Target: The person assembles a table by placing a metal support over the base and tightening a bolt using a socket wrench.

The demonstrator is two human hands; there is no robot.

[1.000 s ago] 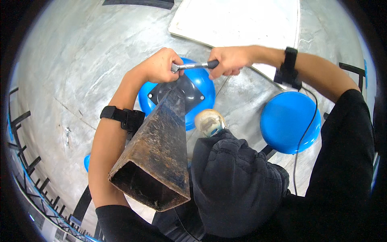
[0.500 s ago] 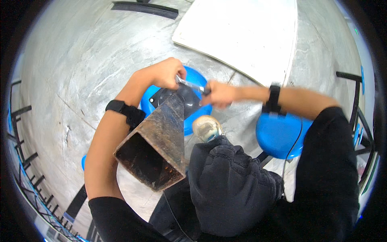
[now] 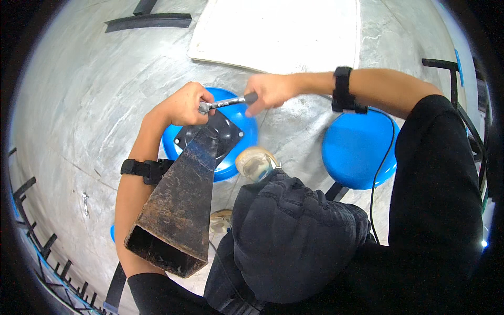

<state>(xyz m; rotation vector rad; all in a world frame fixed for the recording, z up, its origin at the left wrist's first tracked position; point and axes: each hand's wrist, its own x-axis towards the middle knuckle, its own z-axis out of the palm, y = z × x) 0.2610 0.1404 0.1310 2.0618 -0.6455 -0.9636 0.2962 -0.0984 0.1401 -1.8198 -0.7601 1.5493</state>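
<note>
A silver ratchet wrench (image 3: 227, 103) lies across the space between my hands, above a round blue seat (image 3: 171, 137). My left hand (image 3: 182, 105) is closed around its head end. At the dark handle end, my right hand (image 3: 268, 93) is closed too, slightly smeared by motion. Under the wrench, a black plate (image 3: 229, 137) with pale bolt heads at its corners sits on the seat. A rusty square metal tube (image 3: 181, 205) rises from the plate toward me, its open end beside my left forearm. What the wrench head sits on is hidden by my left hand.
Another round blue seat (image 3: 357, 152) stands at the right, with a black cable (image 3: 386, 173) hanging over it. A white board (image 3: 278, 37) lies on the floor ahead. Black metal bars (image 3: 149, 22) are at the far left, and a small silver tool (image 3: 85, 205) lies on the left floor.
My right hand has swung the wrench handle away from me, while my left hand stays at the head. The view has shifted, and more of the black plate shows.
</note>
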